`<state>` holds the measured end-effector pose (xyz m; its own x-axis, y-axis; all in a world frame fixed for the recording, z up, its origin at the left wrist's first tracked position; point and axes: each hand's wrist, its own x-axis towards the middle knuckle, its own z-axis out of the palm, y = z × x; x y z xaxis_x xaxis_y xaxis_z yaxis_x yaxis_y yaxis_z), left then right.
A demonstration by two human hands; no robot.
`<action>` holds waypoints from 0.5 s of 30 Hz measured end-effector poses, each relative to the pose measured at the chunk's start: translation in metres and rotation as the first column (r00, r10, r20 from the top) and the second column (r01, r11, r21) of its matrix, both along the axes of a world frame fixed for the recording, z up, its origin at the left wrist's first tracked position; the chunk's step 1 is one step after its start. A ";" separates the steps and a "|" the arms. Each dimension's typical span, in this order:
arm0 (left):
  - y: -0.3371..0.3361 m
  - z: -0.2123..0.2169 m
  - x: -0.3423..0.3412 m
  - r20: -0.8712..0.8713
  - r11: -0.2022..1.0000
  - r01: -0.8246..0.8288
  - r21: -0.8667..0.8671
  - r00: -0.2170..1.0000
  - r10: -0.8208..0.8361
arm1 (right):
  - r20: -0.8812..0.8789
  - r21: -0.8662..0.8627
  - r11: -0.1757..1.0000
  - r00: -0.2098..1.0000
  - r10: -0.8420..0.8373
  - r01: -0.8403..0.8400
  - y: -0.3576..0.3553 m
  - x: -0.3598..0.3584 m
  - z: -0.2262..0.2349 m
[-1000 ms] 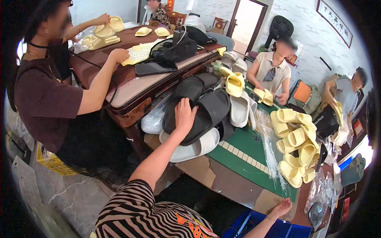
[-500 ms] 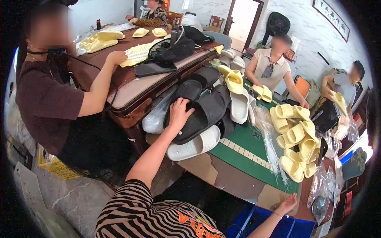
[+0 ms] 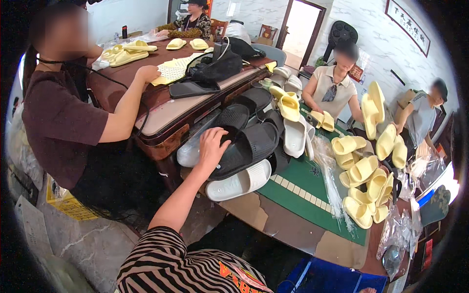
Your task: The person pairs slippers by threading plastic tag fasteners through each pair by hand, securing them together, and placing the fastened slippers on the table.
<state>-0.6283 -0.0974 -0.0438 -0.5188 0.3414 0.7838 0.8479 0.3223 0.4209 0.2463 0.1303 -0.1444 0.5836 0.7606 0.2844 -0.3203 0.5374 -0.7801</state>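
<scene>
Head view: left hand (image 3: 211,146) lies flat, fingers spread, on black slipper (image 3: 246,146) at 12 o'clock, steadying the pile; grips nothing. Right hand out of frame, can't tell.

Black slipper (image 3: 249,146), white slipper (image 3: 239,181), green mat (image 3: 312,190)

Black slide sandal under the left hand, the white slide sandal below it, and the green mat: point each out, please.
Black slide sandal (image 3: 254,144), head view: on its wide upper strap.
White slide sandal (image 3: 239,181), head view: on its upper, mid-length.
Green mat (image 3: 305,188), head view: on a bare patch near its front edge.
</scene>
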 end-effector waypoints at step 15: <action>0.067 -0.069 0.166 -0.063 0.672 0.684 -0.284 0.686 -0.725 | 0.304 -0.447 0.836 0.824 0.478 -0.320 0.065 -0.273 0.132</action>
